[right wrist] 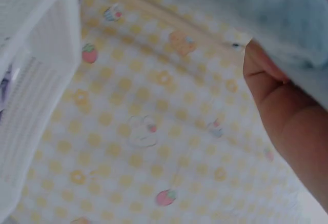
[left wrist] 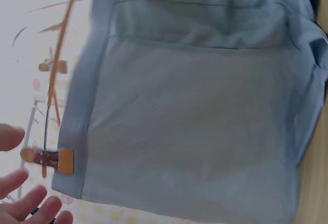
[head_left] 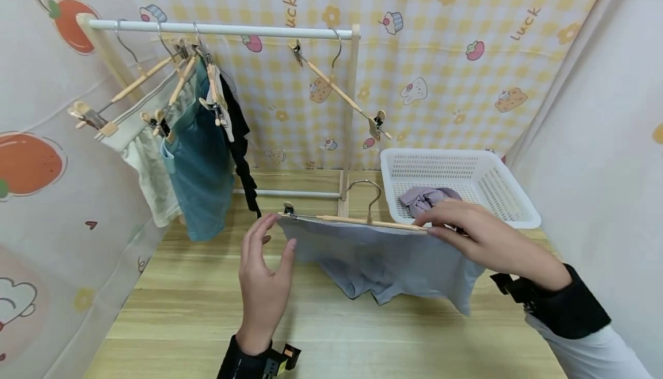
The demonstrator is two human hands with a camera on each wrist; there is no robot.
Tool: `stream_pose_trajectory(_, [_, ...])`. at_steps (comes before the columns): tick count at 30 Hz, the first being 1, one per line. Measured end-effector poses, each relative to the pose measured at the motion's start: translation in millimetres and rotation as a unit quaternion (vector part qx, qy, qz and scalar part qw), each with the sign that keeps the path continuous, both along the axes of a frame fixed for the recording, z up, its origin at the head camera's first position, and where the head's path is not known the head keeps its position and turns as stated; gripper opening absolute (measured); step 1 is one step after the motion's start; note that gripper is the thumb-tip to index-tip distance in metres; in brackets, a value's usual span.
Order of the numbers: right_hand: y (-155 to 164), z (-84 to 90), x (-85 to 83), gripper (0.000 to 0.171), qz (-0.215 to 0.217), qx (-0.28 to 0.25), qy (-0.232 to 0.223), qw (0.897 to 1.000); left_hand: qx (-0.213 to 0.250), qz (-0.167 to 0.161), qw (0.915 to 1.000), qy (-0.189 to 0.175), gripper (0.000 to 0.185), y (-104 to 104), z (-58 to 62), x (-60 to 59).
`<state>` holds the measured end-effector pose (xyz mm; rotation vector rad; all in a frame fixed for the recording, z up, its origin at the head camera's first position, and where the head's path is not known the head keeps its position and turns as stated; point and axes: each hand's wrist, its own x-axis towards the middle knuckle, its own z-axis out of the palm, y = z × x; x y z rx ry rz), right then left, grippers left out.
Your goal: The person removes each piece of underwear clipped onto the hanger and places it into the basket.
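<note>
Left hand, lower centre, hung open beside the clip; right hand pinched the hanger end, keeping blue shorts level over the bench, mid-frame, by the white basket.

Black cuffs over white sleeves, strapped wrist cameras.

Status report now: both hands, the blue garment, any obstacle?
Left hand open beside the clip, touching nothing. Right hand pinches hanger and pale blue shorts. White basket close behind; nothing blocks.
</note>
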<state>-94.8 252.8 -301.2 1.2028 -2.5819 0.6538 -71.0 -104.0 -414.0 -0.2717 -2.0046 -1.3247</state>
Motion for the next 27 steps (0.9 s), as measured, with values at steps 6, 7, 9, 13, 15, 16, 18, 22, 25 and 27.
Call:
stream_pose_trajectory(6, [21,-10.2,0.4,0.043,0.034,-0.022,-0.027,0.999,0.05,-0.084,0.9933,-0.061,0.052,-2,6.2,2.6])
stream_pose_trajectory(7, [23,-12.0,0.5,0.043,0.038,-0.027,-0.032,0.998,0.056,-0.1,0.9911,-0.068,0.049,-3,7.0,3.3])
stream_pose_trajectory(9, [28,-15.7,0.7,0.043,0.047,-0.037,-0.041,0.997,0.065,-0.129,0.9868,-0.074,0.046,-3,8.9,4.6])
stream_pose_trajectory(13, [35,-22.7,0.5,0.043,0.058,-0.054,-0.054,0.995,0.079,-0.184,0.9782,-0.055,0.046,-4,11.8,5.3])
stream_pose_trajectory(15, [38,-25.6,1.4,0.044,0.058,-0.059,-0.06,0.995,0.08,-0.204,0.9748,-0.042,0.045,-4,13.2,5.4])
stream_pose_trajectory(16, [39,-26.8,1.9,0.044,0.056,-0.06,-0.062,0.995,0.083,-0.214,0.9726,-0.038,0.043,-4,13.5,5.3])
stream_pose_trajectory(18, [41,-29.0,3.1,0.045,0.05,-0.063,-0.071,0.994,0.089,-0.229,0.9687,-0.034,0.04,-5,14.1,5.1])
stream_pose_trajectory(22, [43,-32.7,5.9,0.046,0.036,-0.063,-0.083,0.994,0.108,-0.254,0.9602,-0.041,0.033,-5,14.8,4.9])
stream_pose_trajectory(25, [43,-35.8,6.9,0.045,0.032,-0.064,-0.083,0.994,0.12,-0.268,0.9548,-0.046,0.031,-5,15.2,4.8])
stream_pose_trajectory(27, [43,-37.8,7.0,0.044,0.033,-0.065,-0.083,0.994,0.127,-0.273,0.9526,-0.045,0.032,-5,15.2,4.4])
